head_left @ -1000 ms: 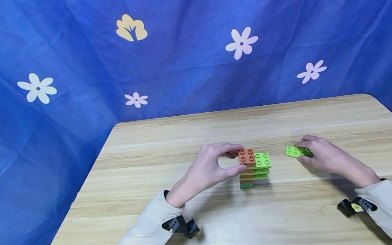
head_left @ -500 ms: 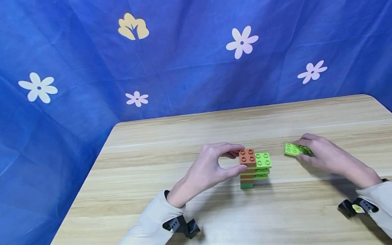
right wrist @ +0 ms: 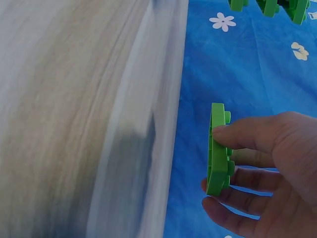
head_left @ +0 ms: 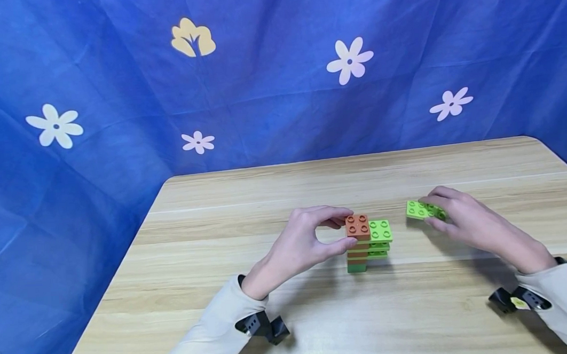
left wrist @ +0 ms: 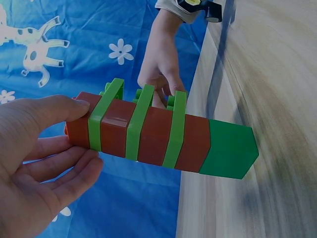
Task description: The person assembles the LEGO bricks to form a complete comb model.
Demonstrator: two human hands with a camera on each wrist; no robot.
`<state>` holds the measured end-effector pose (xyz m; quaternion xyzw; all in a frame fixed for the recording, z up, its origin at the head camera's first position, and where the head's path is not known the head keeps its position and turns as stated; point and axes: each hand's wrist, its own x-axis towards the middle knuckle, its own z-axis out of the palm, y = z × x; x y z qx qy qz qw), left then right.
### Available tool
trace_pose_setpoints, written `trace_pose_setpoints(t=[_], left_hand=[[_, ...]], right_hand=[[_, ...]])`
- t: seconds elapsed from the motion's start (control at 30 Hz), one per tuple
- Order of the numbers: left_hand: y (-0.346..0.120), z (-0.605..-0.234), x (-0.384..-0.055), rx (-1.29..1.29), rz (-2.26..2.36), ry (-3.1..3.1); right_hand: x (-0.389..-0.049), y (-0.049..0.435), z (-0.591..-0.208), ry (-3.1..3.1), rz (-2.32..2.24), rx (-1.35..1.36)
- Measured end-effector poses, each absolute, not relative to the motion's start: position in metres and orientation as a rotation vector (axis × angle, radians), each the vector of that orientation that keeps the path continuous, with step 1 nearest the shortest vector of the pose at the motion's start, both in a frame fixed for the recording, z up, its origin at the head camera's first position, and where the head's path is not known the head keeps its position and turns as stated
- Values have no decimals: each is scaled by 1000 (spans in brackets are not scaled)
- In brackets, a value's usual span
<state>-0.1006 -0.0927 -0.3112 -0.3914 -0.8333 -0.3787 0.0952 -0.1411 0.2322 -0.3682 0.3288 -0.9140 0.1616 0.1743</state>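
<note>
A tower of toy building bricks [left wrist: 148, 136] stands upright on the table, its brown bricks alternating with light green plates above a dark green base brick [left wrist: 230, 148]. The plates jut out to the right in the head view. My left hand [head_left: 306, 237] pinches the top brown brick [head_left: 357, 230] between thumb and fingers. To the right of the tower, my right hand [head_left: 466, 218] pinches a loose light green studded plate [head_left: 415, 209], thumb on one long edge. In the right wrist view this plate [right wrist: 217, 158] is raised off the table, studs towards the palm.
The wooden table [head_left: 217, 207] reaches back to a blue curtain [head_left: 269, 92] with white flowers. Its far edge lies well behind both hands. Black wrist cameras hang under each cuff, close over the tabletop.
My right hand has lifted the green plate off the table and shifted it slightly left and away from me. My left hand keeps its hold on the tower, unmoved.
</note>
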Motion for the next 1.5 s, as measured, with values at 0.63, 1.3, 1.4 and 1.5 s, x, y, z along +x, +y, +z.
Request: trace_pose_setpoints(t=[0.63,1.3,1.4,1.5], left_hand=[[-92,-307,-105,-1157,-1106,-2481],[-94,-307,-106,-1162,-1139,-2462],[-94,-307,-106,-1166,-1142,-2457],[-94,-307,-106,-1169,-1145,-2450]], right_hand=[[-140,224,-352,-2432,462,1077],[-128,210,-331,-2427,494,1055],[-127,209,-329,-2414,501,1064],[-125,208,-326,-2411,509,1066]])
